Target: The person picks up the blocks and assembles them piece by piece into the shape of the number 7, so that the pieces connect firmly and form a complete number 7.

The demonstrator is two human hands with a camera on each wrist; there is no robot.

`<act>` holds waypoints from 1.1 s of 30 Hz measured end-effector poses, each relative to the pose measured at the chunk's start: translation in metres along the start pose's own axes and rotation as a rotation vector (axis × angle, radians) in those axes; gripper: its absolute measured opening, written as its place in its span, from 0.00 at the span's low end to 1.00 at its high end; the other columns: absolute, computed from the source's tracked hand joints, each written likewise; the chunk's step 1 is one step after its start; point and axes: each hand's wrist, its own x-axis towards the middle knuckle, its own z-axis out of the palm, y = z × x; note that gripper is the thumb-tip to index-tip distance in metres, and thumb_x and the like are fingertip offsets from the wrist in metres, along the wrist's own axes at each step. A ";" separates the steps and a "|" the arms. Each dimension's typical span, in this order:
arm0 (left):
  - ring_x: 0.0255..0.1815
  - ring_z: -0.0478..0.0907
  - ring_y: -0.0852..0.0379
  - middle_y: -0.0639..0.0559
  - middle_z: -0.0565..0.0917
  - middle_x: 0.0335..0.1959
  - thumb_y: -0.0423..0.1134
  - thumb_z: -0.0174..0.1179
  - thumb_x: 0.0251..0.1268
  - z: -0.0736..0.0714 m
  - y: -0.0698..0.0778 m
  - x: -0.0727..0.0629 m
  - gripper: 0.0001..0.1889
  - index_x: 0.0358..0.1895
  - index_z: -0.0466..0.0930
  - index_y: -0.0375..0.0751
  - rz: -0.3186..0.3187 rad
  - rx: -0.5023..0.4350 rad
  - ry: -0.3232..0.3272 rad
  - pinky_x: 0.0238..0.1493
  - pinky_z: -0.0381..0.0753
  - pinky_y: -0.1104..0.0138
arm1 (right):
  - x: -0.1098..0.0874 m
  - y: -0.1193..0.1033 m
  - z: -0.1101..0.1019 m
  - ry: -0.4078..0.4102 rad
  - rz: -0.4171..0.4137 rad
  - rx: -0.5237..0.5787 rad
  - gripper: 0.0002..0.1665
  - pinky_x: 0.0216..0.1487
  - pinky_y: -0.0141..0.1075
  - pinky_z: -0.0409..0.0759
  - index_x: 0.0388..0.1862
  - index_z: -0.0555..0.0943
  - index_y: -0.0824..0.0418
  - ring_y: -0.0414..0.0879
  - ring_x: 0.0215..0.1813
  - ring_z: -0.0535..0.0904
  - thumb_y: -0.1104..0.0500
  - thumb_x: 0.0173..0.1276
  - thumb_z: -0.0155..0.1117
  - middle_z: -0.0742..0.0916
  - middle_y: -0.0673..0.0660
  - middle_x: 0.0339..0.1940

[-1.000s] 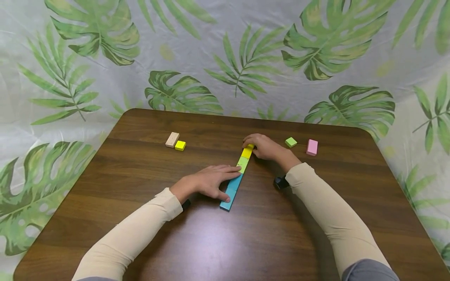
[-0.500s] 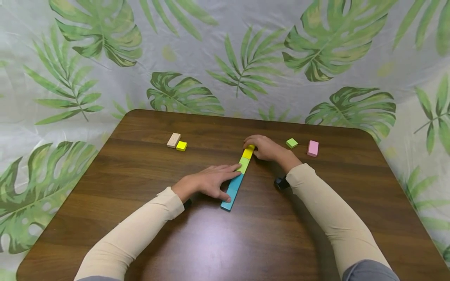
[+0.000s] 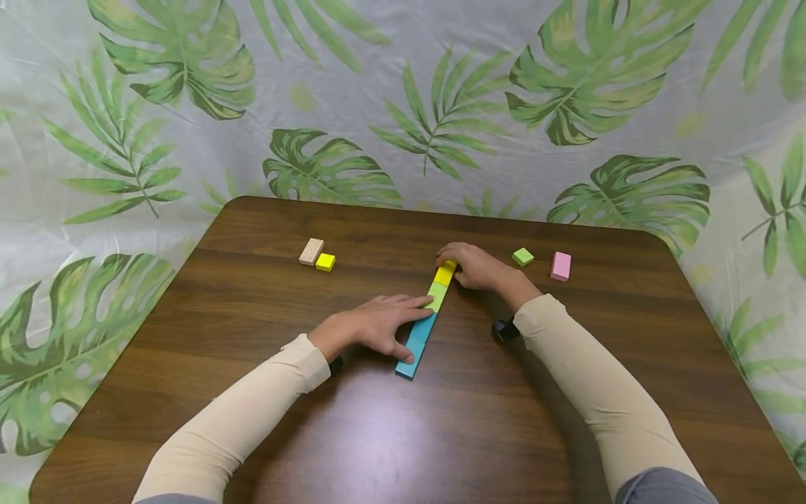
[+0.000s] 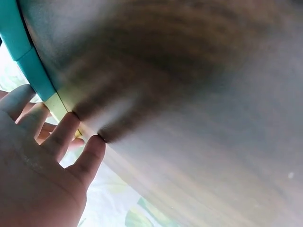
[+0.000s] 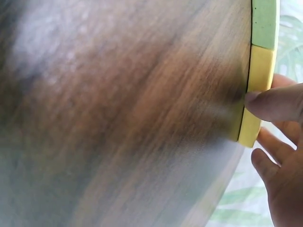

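A straight row of flat blocks slants away from me on the table in the head view. Two blue blocks, the near one point(image 3: 411, 358) and the far one point(image 3: 425, 327), lead to a light green block point(image 3: 437, 295) and a yellow end point(image 3: 444, 273). My left hand point(image 3: 380, 325) is spread along the row's left side, thumb on the near blue block, fingertips at the far blue and green blocks. At the far end my right hand point(image 3: 475, 266) pinches the yellow block point(image 5: 261, 71) between thumb and fingers. My thumb hides whether the yellow part has a seam.
On the brown wooden table point(image 3: 252, 308), a plain wooden block point(image 3: 311, 251) and a yellow block point(image 3: 325, 262) lie at the back left. A small green block point(image 3: 522, 257) and a pink block point(image 3: 560, 267) lie at the right. Leaf-patterned cloth point(image 3: 441, 105) hangs behind.
The head view has shifted very slightly. Both hands and all the blocks keep their places.
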 end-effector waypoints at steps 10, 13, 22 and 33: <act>0.84 0.45 0.52 0.62 0.45 0.83 0.59 0.63 0.63 0.001 0.001 0.001 0.44 0.80 0.53 0.56 0.001 0.006 -0.017 0.79 0.52 0.45 | -0.006 0.002 -0.004 -0.016 0.105 0.034 0.35 0.77 0.58 0.58 0.73 0.68 0.62 0.62 0.82 0.53 0.75 0.67 0.52 0.72 0.62 0.75; 0.84 0.46 0.52 0.62 0.45 0.83 0.60 0.63 0.63 0.002 0.001 0.001 0.44 0.80 0.53 0.56 0.000 0.006 -0.014 0.79 0.52 0.46 | -0.014 0.005 -0.014 0.015 0.111 0.019 0.34 0.78 0.57 0.58 0.74 0.67 0.64 0.63 0.81 0.54 0.73 0.68 0.55 0.72 0.63 0.75; 0.83 0.46 0.51 0.61 0.46 0.83 0.59 0.64 0.62 0.001 0.000 -0.003 0.45 0.80 0.53 0.55 0.009 -0.004 0.003 0.79 0.52 0.46 | -0.055 0.025 -0.051 0.062 0.189 -0.029 0.28 0.75 0.62 0.58 0.69 0.73 0.64 0.65 0.77 0.59 0.65 0.70 0.62 0.75 0.65 0.70; 0.83 0.47 0.51 0.60 0.47 0.83 0.57 0.64 0.62 -0.001 0.002 -0.002 0.44 0.79 0.55 0.54 0.014 -0.018 0.007 0.79 0.51 0.46 | -0.109 0.053 -0.056 0.091 0.204 -0.048 0.21 0.70 0.64 0.63 0.61 0.79 0.67 0.69 0.70 0.67 0.65 0.69 0.62 0.80 0.70 0.63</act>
